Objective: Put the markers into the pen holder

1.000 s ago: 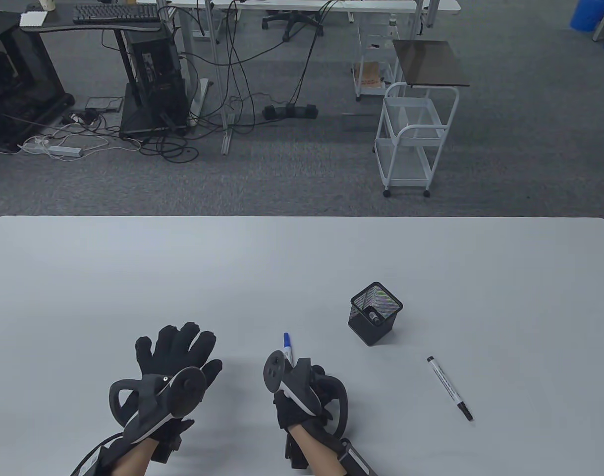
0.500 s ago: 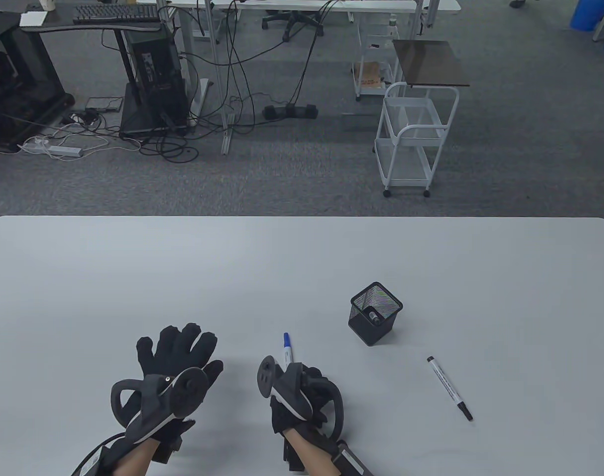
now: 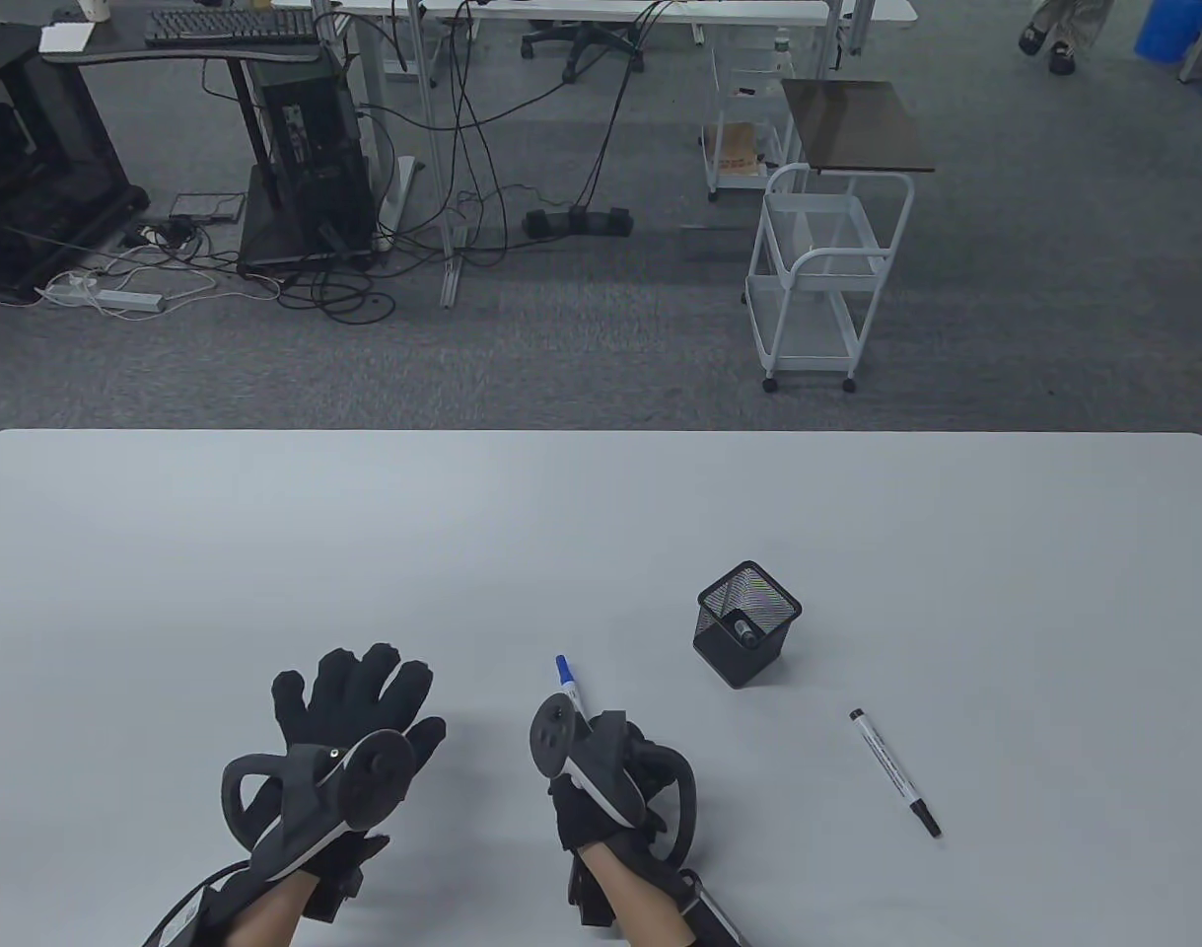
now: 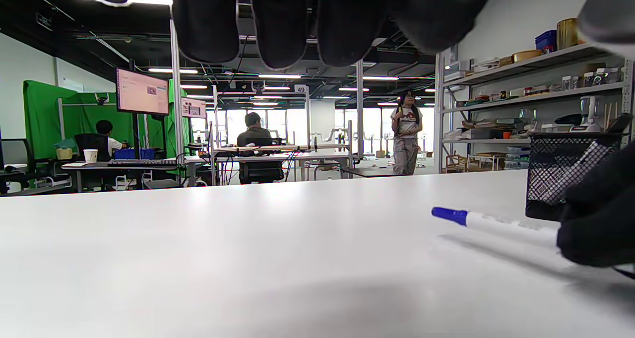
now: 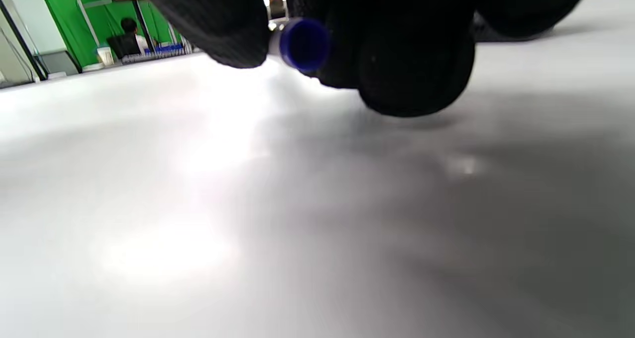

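Observation:
A black mesh pen holder (image 3: 748, 621) stands on the white table with one dark marker inside. My right hand (image 3: 615, 755) grips a white marker with a blue cap (image 3: 567, 680), lifted slightly off the table; it also shows in the left wrist view (image 4: 488, 223), and its blue end (image 5: 303, 44) shows between my fingers in the right wrist view. A black-capped white marker (image 3: 894, 772) lies on the table right of the holder. My left hand (image 3: 349, 705) rests flat on the table with fingers spread, holding nothing.
The table's far edge (image 3: 601, 434) runs across the middle of the table view. A white rolling cart (image 3: 822, 281) and desks with cables stand on the floor beyond. The holder also shows at the right of the left wrist view (image 4: 565, 171).
My right hand has closed on the blue-capped marker and raised its blue end, which shifted slightly left and farther from me. The left hand has not moved.

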Available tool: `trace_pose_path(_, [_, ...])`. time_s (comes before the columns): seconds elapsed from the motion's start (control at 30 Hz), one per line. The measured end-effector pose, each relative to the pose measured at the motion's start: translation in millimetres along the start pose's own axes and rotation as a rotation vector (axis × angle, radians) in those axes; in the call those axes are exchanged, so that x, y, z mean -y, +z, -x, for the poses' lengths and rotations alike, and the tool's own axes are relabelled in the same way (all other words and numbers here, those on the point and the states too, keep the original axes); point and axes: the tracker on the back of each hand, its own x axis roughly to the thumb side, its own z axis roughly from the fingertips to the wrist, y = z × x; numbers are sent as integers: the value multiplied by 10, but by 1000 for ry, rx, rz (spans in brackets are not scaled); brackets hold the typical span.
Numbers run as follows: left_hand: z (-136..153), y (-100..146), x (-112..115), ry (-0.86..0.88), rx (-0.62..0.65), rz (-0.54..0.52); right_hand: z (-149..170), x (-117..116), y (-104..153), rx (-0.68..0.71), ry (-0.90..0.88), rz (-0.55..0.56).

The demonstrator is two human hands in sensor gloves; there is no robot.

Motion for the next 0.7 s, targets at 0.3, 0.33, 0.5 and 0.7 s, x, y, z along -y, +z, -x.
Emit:
trace_pose_path(0.3, [13, -2, -2, 7, -1, -2, 227, 594, 189, 19, -207, 179])
trace_pose_path(0.33, [11, -1, -2, 7, 1, -3, 251, 645, 212, 23, -215, 208])
trace_pose_path(0.5, [14, 0, 2, 7, 1, -5, 430, 895, 331, -5, -242, 376])
trace_pose_path(0.7, [20, 1, -1, 8, -1, -8, 709, 1131, 446, -56, -258, 543])
